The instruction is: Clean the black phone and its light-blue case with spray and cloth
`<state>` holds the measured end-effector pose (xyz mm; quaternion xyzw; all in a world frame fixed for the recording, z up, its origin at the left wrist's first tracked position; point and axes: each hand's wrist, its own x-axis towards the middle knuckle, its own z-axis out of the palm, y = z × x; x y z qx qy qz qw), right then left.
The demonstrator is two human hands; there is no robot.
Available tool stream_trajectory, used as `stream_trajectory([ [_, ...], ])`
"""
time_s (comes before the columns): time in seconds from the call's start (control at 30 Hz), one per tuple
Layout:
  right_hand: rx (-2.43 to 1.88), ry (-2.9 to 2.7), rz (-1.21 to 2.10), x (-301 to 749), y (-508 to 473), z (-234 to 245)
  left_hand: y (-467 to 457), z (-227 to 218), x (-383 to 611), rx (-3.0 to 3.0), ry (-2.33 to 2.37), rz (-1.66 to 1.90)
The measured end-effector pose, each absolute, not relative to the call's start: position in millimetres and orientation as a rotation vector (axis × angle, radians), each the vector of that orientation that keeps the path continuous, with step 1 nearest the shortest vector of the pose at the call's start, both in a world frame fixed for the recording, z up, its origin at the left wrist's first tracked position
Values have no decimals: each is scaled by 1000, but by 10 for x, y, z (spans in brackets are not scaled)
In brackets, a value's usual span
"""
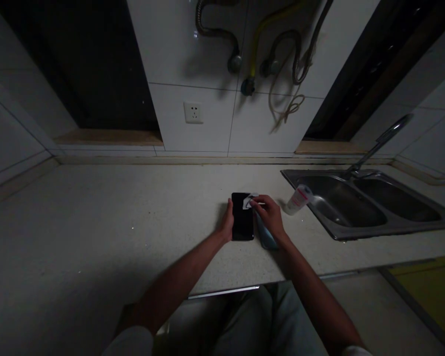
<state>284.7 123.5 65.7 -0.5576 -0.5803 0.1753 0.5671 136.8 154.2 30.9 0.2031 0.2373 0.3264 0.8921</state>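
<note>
On the pale worktop (96,207), toward the front edge, a black phone-like slab (242,225) is laid with its long sides pointing away from the person, dark glossy face up. Its left edge is steadied by the left hand (227,223), thumb set along the side; whether the fingers are tucked underneath or just pressed against it can't be told, so no idea how tight that grip is. By the right hand (269,212), a crumpled white wipe (246,202) (paper or cloth, too dim to be sure) is pinched between the fingertips and held over the slab's top right corner. Just right of the slab, a blue-grey flat thing (267,239) is partly covered by the right hand and wrist. A bit further right, a clear plastic cup (298,199) with reddish print is parked by the double steel sink (396,230), which is topped by a curved tap (378,142). On the tiled wall behind, a white socket (193,113) is mounted, and a yellow hose (255,49) is hung near some braided ones.
</note>
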Motion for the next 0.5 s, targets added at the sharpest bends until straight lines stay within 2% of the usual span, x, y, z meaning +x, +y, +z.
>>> stream_trajectory([
  [0.3,-1283,-1309,387,2786,1290,838,1510,373,1346,481,541,573],
  [0.5,-1285,-1211,506,2765,1322,818,1542,454,1300,450,633,603],
])
